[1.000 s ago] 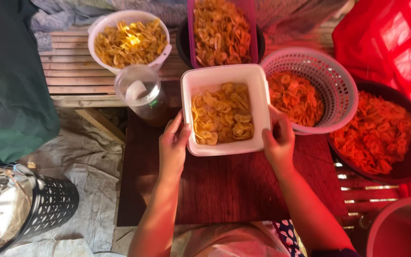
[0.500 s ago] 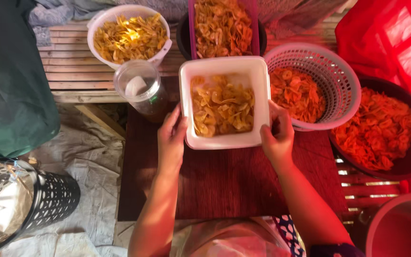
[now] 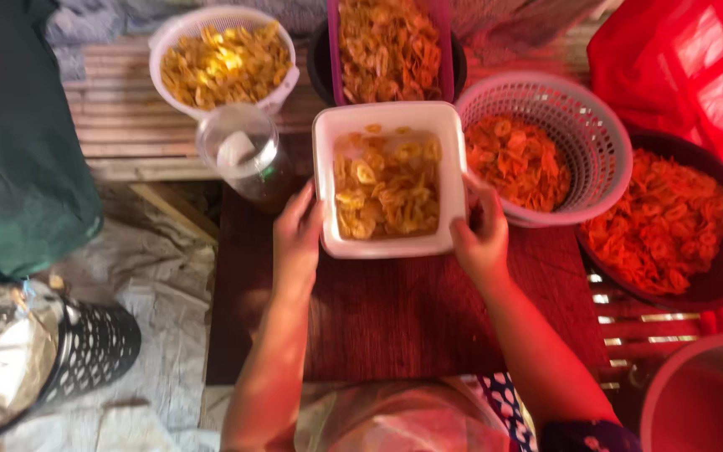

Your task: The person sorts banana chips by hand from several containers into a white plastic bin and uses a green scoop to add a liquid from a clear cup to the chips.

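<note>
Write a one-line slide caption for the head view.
Both hands, left hand and right hand, grip a white square tub of yellow chips on a dark wooden board.

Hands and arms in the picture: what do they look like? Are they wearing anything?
Both arms are bare from wrist to above the elbow: no sleeves show, and no gloves. The left hand and right hand have nothing on them that can be made out: no rings, watch or bracelets. Near the right elbow, a bit of dark patterned cloth with pale dots shows.
</note>
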